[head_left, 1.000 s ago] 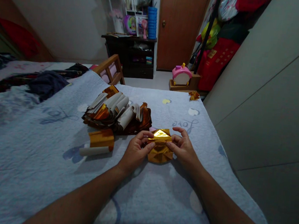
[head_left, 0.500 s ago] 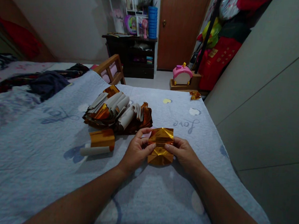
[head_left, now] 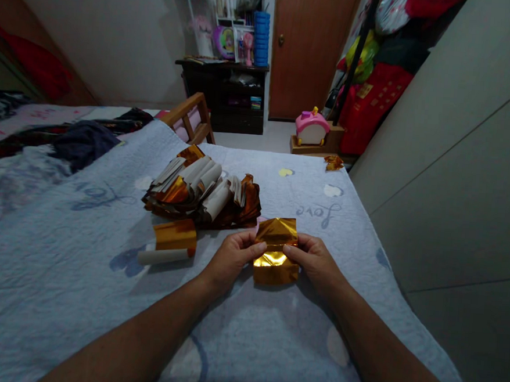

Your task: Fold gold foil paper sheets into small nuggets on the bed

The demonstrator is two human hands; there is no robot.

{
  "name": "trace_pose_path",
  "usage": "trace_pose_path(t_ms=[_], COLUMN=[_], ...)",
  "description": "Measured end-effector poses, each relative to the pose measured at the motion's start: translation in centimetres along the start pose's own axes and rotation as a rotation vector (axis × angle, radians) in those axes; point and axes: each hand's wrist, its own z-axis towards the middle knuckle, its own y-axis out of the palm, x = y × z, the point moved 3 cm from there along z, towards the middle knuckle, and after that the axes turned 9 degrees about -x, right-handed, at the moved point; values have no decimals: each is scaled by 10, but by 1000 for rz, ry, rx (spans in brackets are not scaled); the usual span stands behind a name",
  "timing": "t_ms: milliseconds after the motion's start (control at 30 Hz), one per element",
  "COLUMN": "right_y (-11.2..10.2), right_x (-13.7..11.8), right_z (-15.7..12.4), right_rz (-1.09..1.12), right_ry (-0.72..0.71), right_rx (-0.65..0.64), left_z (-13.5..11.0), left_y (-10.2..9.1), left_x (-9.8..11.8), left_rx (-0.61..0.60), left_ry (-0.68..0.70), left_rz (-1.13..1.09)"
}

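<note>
A creased sheet of gold foil paper is held up between both hands above the bed. My left hand pinches its left edge, thumb on the front face and fingers behind. At the right edge, my right hand grips it the same way. Horizontal folds cross the sheet's middle between my thumbs. To the left lies a single curled gold sheet with its pale back rolled up. Behind that sits a pile of curled gold paper sheets, many showing grey-white backs.
A pale blue bedcover spreads under everything. A small crumpled gold paper piece lies at its far right corner. Dark clothes lie at left; a pink toy and dark shelf stand beyond. A pale panel rises along the right.
The lower part of the gold sheet has spread flatter and reaches slightly lower. My left fingers have drawn in behind its edge. The pile and the single curled sheet stay put.
</note>
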Motion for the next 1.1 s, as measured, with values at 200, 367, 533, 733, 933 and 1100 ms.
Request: trace_pose_path(t_ms=[200,367,533,733,933,1100], right_y=[-1,-3,-2,-5,-6,-3], right_x=[-1,-1,-2,-13,-24,-23], right_z=[0,1,4,2,-3,-3], right_rz=[-1,-73,-179,-498,-733,-689], right_ry=[0,-25,-86,-236,-427,-443], right_rx=[-6,-6,-58,26,116,106], left_z=[-1,0,0,0,-4,-5], left_y=[2,3,-4,-4,-2,-2], left_x=[3,5,6,6,14,15], left_rx=[-20,-10,39,47,62,42], left_ry=[0,10,28,2,191,253], left_rz=[19,3,101,114,325,449])
